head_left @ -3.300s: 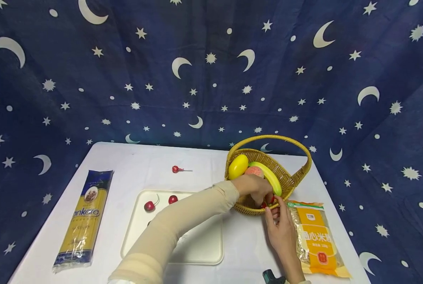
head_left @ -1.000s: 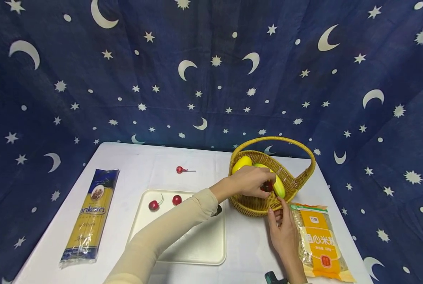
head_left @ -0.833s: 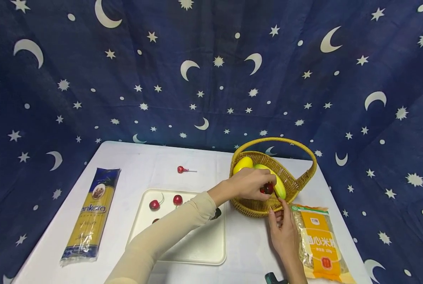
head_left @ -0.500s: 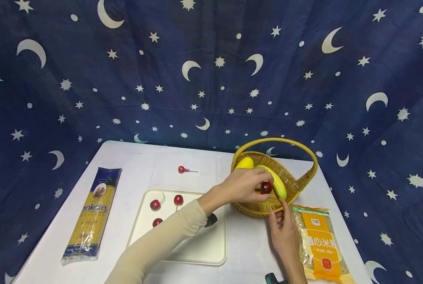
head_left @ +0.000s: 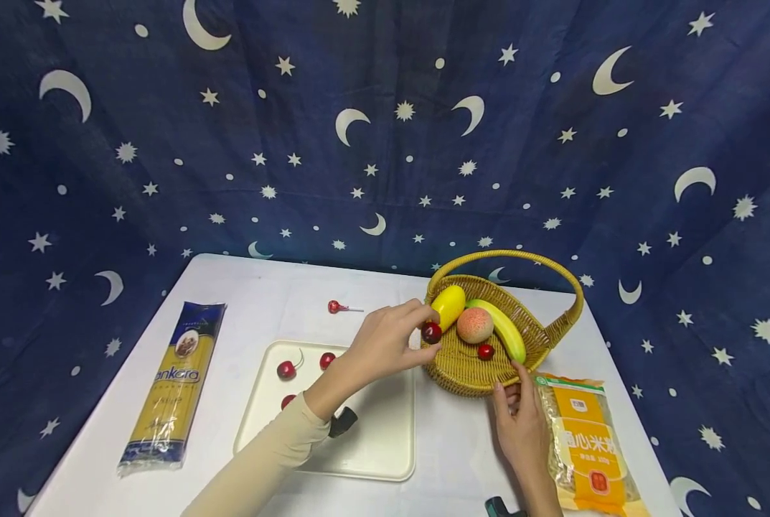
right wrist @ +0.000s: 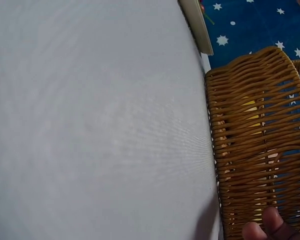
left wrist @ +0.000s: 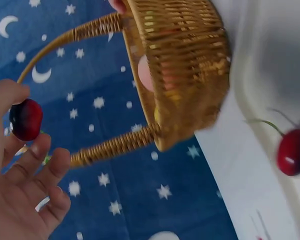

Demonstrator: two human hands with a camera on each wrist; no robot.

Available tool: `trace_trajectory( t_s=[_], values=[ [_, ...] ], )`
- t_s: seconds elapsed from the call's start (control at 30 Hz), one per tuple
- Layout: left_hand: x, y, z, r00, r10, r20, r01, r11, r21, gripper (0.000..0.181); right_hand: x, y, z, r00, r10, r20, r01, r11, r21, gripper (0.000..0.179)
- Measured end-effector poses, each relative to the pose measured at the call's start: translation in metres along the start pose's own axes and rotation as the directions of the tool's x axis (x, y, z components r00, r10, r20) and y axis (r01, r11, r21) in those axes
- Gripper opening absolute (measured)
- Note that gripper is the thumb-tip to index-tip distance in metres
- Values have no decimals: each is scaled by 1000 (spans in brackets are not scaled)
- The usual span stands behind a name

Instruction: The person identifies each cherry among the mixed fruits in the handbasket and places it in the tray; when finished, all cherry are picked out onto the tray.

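A dark red cherry (head_left: 431, 332) is pinched between the thumb and fingers of my left hand (head_left: 385, 345), which hovers at the left rim of the wicker basket (head_left: 468, 384). The left wrist view also shows this cherry (left wrist: 26, 120) at the fingertips. My right hand (head_left: 520, 424) grips the basket's front right rim; in the right wrist view, its fingertips (right wrist: 272, 220) are against the woven wall. Inside the basket lie a yellow mango-like fruit (head_left: 449, 305), a peach (head_left: 475, 325), a banana (head_left: 504, 330) and another cherry (head_left: 486, 352).
Left of the basket is a cream tray (head_left: 385, 467) with cherries (head_left: 286, 370), partly behind my left forearm. A red lollipop (head_left: 335, 306) lies behind it. A spaghetti pack (head_left: 174, 388) is at far left, a bag of rice pasta (head_left: 585, 438) at right.
My left hand has lifted the cherry out of the basket and moved left toward the tray, uncovering the peach and the other cherry. My right hand stays on the rim.
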State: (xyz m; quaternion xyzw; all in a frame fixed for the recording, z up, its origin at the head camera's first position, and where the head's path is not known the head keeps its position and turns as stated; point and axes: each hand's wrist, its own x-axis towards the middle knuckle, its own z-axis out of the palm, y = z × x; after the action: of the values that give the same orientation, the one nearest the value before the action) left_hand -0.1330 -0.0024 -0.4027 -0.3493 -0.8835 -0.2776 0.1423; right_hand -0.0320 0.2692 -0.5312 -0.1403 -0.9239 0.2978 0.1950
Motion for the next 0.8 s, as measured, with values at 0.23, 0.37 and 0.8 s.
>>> trace_trajectory(
  t_s=[0.23, 0.37, 0.8],
  values=[
    [-48, -19, -17, 986, -104, -133, 107, 994, 12, 27, 0, 0, 1, 1000, -10, 0, 10, 1000, 20, 53],
    [-65, -26, -24, 973, -156, -169, 162, 986, 25, 25, 3, 1, -1, 1000, -14, -15, 14, 1000, 27, 52],
    [-123, -42, -42, 949, -269, -166, 288, 952, 103, 29, 4, -2, -2, 1000, -5, 14, 4, 1000, 29, 54]
  ],
)
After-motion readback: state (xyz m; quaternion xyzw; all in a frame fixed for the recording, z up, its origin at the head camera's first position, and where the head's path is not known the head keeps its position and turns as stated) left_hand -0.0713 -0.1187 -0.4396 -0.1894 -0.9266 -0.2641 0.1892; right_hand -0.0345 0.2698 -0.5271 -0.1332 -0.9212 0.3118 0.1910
